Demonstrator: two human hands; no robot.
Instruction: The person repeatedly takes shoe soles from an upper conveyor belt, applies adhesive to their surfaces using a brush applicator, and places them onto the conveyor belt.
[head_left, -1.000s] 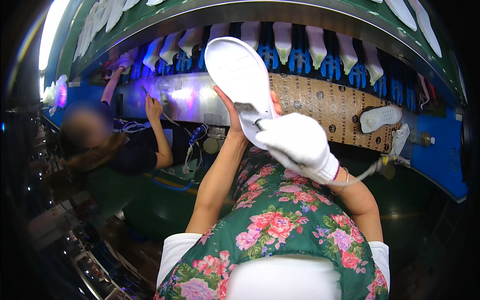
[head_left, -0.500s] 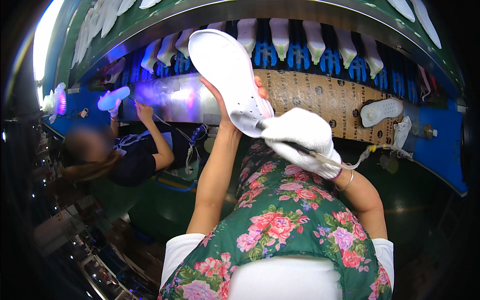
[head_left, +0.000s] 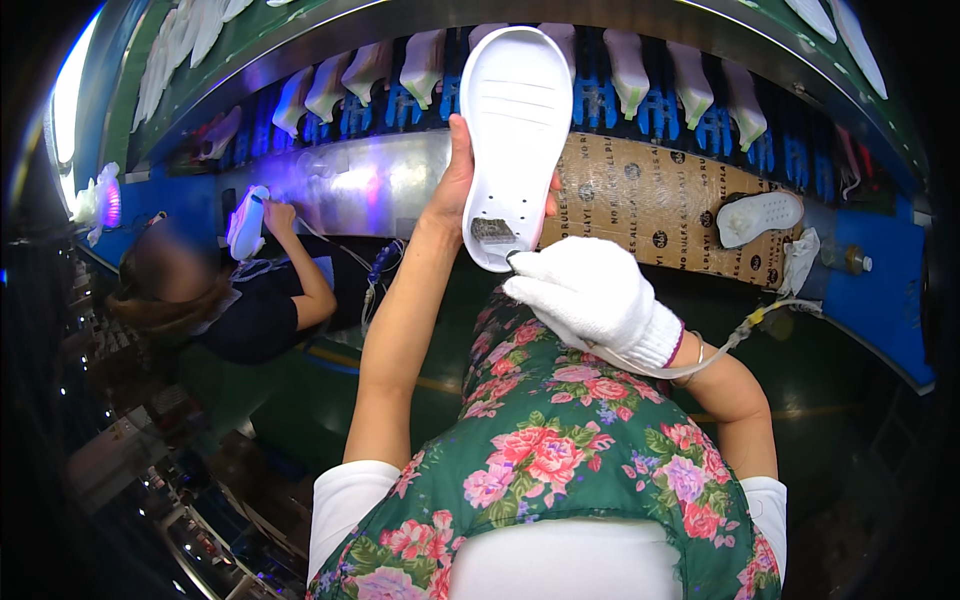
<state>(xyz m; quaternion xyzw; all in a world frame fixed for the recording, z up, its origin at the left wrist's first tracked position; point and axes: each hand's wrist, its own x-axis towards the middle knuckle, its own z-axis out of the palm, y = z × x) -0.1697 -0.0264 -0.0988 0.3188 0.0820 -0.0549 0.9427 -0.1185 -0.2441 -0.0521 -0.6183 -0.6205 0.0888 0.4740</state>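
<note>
A white shoe sole (head_left: pixel 520 120) stands nearly upright in front of me, its inner side facing me. My left hand (head_left: pixel 459 185) is closed round its middle, thumb at the left edge and fingertips showing at the right edge. In my right hand (head_left: pixel 585 295), which wears a white knitted glove, is a brush (head_left: pixel 492 231) with wide, dark bristles. The bristles lie against the inside of the sole's lower, rounded end, below several small holes. Most of the brush handle is hidden by the glove. A pale tube (head_left: pixel 750 320) runs from beneath the glove past my right wrist.
Shoe uppers (head_left: pixel 690 85) hang in a row on blue holders along the far side. Brown printed paper (head_left: pixel 640 200) covers the bench. Another sole (head_left: pixel 760 218), a crumpled white cloth (head_left: pixel 799 262) and a small bottle (head_left: pixel 856 260) are at right. A co-worker (head_left: pixel 270 300) handles a shoe piece at left.
The sole has shifted right and turned more upright. The brush has gone from the sole's right edge into its lower end. The hanging uppers have shifted along the row.
</note>
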